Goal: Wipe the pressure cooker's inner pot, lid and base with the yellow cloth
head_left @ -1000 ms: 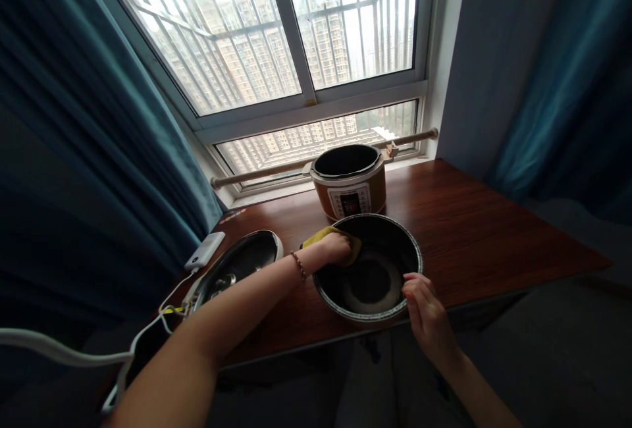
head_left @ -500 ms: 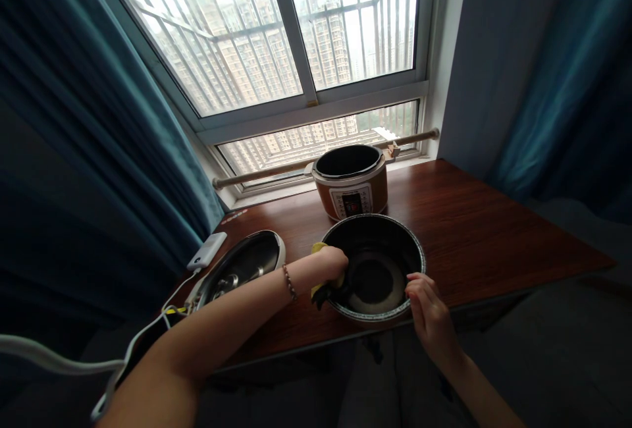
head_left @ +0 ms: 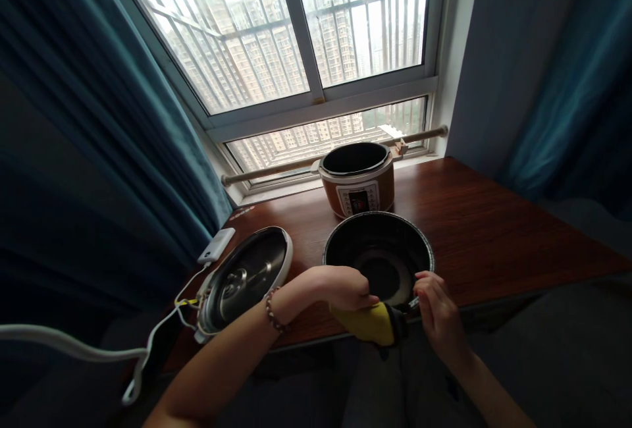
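A round dark inner pot (head_left: 378, 243) sits near the front edge of the wooden table, its opening facing up. My left hand (head_left: 345, 288) is closed on a yellow cloth (head_left: 365, 324) with a dark part, draped over the pot's near rim. On the right side, my right hand (head_left: 437, 299) grips the rim, fingers bent over it. Directly behind the pot stands the brown electric cooker (head_left: 358, 181) with its top uncovered. The cooker lid (head_left: 247, 276) lies to the left, its metallic underside up.
A white power bank (head_left: 216, 245) with a white cable (head_left: 162, 329) lies at the table's left edge. The wooden table (head_left: 484, 224) extends right. A rail (head_left: 276, 170) runs along the window behind the cooker, and blue curtains hang at both sides.
My left hand has moved from the pot's left rim to its near rim, bringing the yellow cloth along. My right hand remains on the right rim. The view has shifted slightly.
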`<state>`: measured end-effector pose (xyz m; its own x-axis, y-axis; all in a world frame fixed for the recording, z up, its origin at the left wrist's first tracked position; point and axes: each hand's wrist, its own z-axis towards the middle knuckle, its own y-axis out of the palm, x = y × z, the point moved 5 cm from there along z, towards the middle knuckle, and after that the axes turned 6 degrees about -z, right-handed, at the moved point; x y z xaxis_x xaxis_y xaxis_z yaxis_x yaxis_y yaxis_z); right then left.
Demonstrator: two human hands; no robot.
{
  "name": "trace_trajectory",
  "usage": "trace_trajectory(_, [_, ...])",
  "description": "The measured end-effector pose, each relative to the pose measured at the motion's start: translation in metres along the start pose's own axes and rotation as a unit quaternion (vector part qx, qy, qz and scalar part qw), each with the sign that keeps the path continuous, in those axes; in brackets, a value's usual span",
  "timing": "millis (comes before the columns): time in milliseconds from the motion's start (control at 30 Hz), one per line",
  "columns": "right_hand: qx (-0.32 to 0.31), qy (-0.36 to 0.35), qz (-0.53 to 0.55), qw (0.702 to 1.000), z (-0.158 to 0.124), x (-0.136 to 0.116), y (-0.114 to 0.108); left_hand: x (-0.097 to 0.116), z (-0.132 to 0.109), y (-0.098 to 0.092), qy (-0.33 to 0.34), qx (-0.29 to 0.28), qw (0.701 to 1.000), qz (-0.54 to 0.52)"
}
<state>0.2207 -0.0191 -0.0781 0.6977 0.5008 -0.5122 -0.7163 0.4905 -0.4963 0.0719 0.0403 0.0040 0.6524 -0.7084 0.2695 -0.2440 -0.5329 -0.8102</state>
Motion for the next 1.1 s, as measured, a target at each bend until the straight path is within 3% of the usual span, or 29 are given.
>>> trace_trajectory(100, [-0.004,-0.004,0.005,1.0,0.0,-0.001,-0.001,0.015,-0.003,0.004,0.05,-0.012,0.999,-0.015])
trace_trajectory(400, [-0.046,-0.002,-0.01,0.999,0.004,-0.006,-0.007,0.006,-0.01,0.03,-0.015,0.174,0.975,-0.135])
trace_trajectory(500, [-0.053,0.017,-0.064,0.996,0.008,-0.01,-0.014,0.005,-0.017,0.028,0.009,0.259,0.934,-0.244])
trace_trajectory(633, [-0.042,0.012,-0.085,0.995,0.026,-0.033,-0.023,-0.006,-0.024,0.023,0.039,0.37,0.846,-0.381])
trace_trajectory(733, [-0.141,-0.019,-0.074,0.987,0.044,-0.059,-0.007,-0.032,-0.032,0.026,0.014,0.516,0.758,-0.398])
trace_trajectory(800, [-0.242,-0.021,-0.099,0.965,0.052,-0.072,0.013,-0.056,-0.04,0.035,-0.056,0.628,0.685,-0.366])
trace_trajectory(867, [-0.348,-0.026,-0.116,0.93,0.056,-0.082,0.035,-0.076,-0.044,0.048,-0.137,0.689,0.633,-0.327])
trace_trajectory(900, [-0.394,-0.031,-0.112,0.912,0.057,-0.086,0.044,-0.084,-0.044,0.055,-0.169,0.697,0.622,-0.315])
trace_trajectory(967, [-0.462,-0.038,-0.084,0.882,0.057,-0.091,0.058,-0.096,-0.039,0.067,-0.203,0.684,0.626,-0.314])
trace_trajectory(1100, [-0.501,-0.034,-0.058,0.863,0.061,-0.087,0.063,-0.104,-0.032,0.078,-0.22,0.654,0.64,-0.337])
